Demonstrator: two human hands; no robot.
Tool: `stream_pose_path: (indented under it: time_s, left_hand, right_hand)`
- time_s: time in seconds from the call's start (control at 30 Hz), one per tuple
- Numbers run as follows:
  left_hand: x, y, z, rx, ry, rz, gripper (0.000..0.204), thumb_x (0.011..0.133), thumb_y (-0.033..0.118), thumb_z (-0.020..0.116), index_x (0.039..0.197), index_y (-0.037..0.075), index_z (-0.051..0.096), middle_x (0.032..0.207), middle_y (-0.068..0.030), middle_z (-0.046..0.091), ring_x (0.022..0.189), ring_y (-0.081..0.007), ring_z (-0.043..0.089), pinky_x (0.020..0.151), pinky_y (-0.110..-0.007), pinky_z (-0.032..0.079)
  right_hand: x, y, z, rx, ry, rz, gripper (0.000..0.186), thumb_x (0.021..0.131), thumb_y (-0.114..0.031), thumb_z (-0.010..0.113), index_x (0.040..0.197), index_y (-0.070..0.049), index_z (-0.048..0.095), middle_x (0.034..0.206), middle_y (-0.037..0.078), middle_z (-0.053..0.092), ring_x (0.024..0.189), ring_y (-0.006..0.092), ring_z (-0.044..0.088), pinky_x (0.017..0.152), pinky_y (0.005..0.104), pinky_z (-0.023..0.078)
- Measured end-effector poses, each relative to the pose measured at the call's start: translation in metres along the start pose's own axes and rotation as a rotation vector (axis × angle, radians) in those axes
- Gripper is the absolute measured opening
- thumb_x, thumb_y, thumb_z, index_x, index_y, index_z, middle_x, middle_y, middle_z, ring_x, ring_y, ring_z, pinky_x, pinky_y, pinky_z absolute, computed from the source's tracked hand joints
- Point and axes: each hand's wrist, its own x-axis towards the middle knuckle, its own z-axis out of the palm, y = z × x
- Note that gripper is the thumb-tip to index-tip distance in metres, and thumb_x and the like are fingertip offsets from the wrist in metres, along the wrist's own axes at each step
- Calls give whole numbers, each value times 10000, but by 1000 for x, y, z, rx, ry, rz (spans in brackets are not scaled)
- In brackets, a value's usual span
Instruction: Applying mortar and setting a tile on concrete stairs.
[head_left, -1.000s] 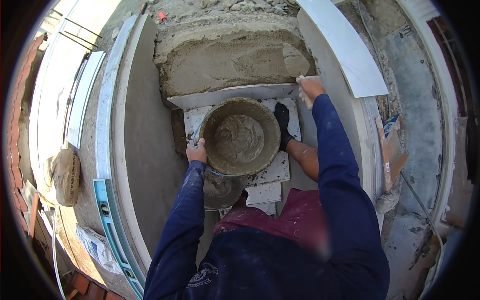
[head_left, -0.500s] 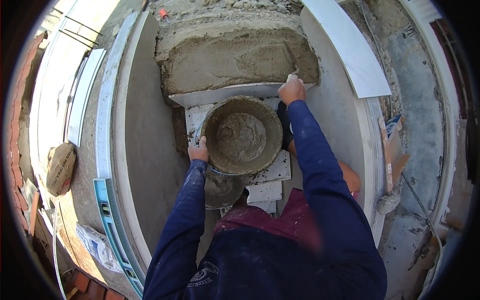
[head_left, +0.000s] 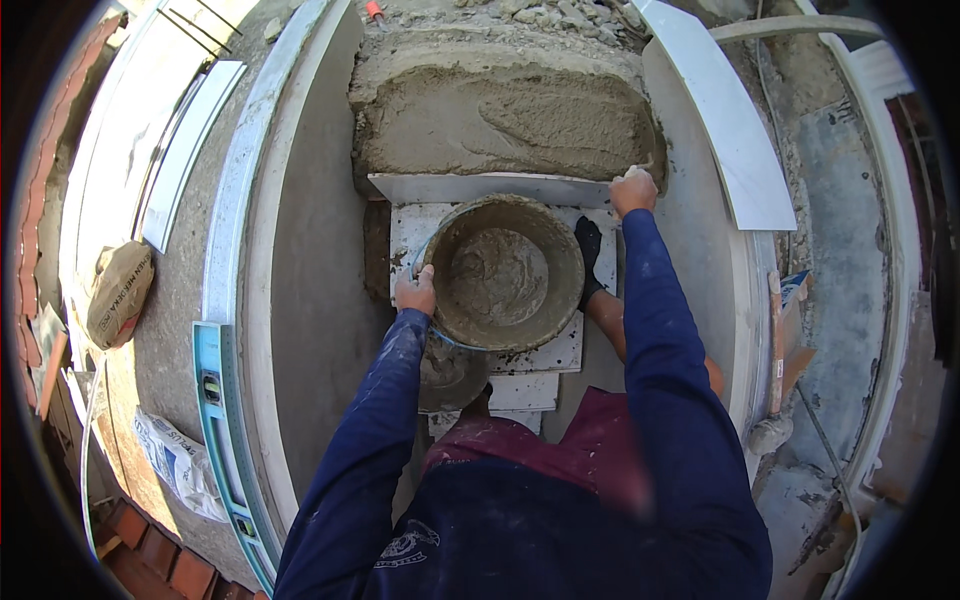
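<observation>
hands (head_left: 416,291): left on bucket (head_left: 565,270), right (head_left: 634,192) by mortar (head_left: 560,115) (its hold unclear)

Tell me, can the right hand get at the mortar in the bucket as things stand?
Probably yes: the right hand is close by, and the bucket is open at the top. The left hand is at the left rim only, leaving the mortar uncovered.

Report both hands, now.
Left hand: closed on the mortar bucket, at its left rim.
Right hand: closed; anything held cannot be made out.
</observation>
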Motion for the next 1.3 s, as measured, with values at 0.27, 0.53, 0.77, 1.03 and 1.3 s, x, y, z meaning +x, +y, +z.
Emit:
stream_pose_path:
  time_s: [0.27,0.53,0.77,1.03,1.3]
  left_hand:
    - [-6,16,-6,52,0,-26,304,832,243,655,957,-33,638,814,-138,664,751,-238,625,714,-346,473]
    - [-7,17,-4,12,48,12,295,825,243,647,955,-22,642,822,-162,669,781,-249,640,728,-360,477]
    - [-5,11,-4,70,36,-14,322,823,266,638,976,-18,637,843,-197,664,811,-318,639,752,-384,475]
    - [-10,19,-6,-9,35,-4,273,830,261,635,937,9,632,776,-122,635,735,-231,595,718,-348,456]
    - [-8,4,-6,-34,-2,-88,309,830,242,637,989,-23,633,829,-184,659,772,-288,630,729,-368,474]
  right_hand:
    - [-81,-142,55,319,-107,-137,297,773,-110,599,1025,27,522,1044,254,558,1002,421,562,867,467,465]
    - [-70,-121,46,304,-57,-165,289,777,-97,597,1032,18,521,982,253,565,988,437,550,846,477,463]
    - [-128,-212,67,422,-332,-412,371,777,-92,607,1103,53,504,1057,271,533,981,433,550,856,471,454]
    - [-115,-208,68,444,-177,-194,499,786,-100,603,1221,73,429,1111,276,501,1013,433,552,879,474,450]
    - [-159,-252,75,414,-316,-333,428,780,-80,586,1161,37,431,1120,289,469,958,453,573,822,498,481]
